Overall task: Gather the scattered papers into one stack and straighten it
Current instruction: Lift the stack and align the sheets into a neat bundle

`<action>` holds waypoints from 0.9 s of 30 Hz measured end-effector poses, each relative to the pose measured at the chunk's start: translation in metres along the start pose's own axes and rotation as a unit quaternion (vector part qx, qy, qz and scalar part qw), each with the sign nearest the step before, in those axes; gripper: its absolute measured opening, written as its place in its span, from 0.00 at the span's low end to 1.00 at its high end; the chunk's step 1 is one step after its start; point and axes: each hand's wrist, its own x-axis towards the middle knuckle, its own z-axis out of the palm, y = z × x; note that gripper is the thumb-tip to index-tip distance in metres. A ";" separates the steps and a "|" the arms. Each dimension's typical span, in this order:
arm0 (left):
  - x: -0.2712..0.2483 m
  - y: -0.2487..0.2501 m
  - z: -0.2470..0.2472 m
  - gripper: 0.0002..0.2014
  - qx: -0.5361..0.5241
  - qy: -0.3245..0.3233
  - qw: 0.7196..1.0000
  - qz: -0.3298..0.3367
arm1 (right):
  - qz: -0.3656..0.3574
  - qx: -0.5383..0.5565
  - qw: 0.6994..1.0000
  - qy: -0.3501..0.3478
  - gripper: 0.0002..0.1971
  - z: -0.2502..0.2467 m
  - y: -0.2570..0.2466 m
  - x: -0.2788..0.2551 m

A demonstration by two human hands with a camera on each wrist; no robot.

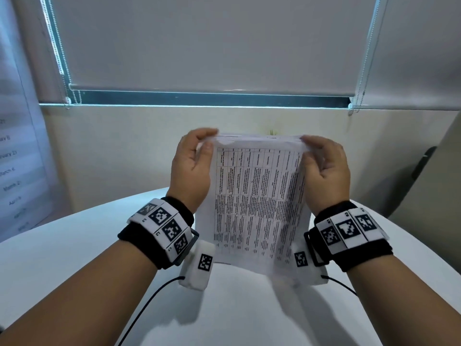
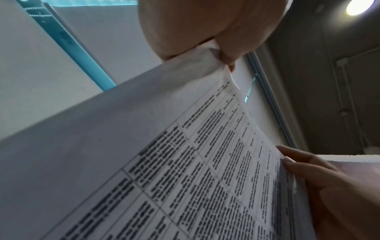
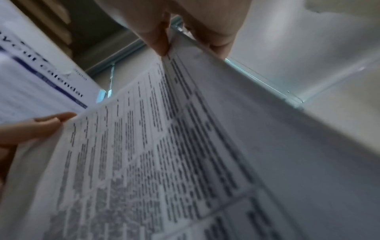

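A stack of papers (image 1: 257, 196), white sheets printed with a table of black text, stands upright on the white table (image 1: 74, 258), bottom edge down. My left hand (image 1: 192, 168) pinches the stack's upper left corner between thumb and fingers. My right hand (image 1: 324, 171) pinches the upper right corner the same way. In the left wrist view the papers (image 2: 185, 170) fill the frame, my left hand (image 2: 205, 37) at their top corner and my right hand (image 2: 320, 178) on the far edge. In the right wrist view the papers (image 3: 185, 154) sag slightly between my right hand (image 3: 180, 30) and left hand (image 3: 30, 131).
A round white table spreads below my arms. Behind it stands a wall with a roller blind (image 1: 212, 46) over a window. A printed calendar (image 1: 15, 158) hangs at the left. A grey cabinet (image 1: 429, 171) stands at the right. Cables (image 1: 149, 300) trail from my wrist cameras.
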 end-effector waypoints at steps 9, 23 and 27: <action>0.003 0.007 0.005 0.13 0.010 -0.008 0.999 -0.036 | 0.022 0.030 0.999 0.009 0.14 0.002 -0.005 0.006; 0.003 0.005 -0.004 0.30 -0.038 -0.040 0.993 -0.100 | -0.011 -0.060 0.998 -0.016 0.09 -0.008 0.002 0.007; 0.000 -0.005 -0.007 0.38 -0.122 -0.077 0.969 -0.201 | 0.018 -0.044 0.999 -0.021 0.12 -0.010 -0.004 0.007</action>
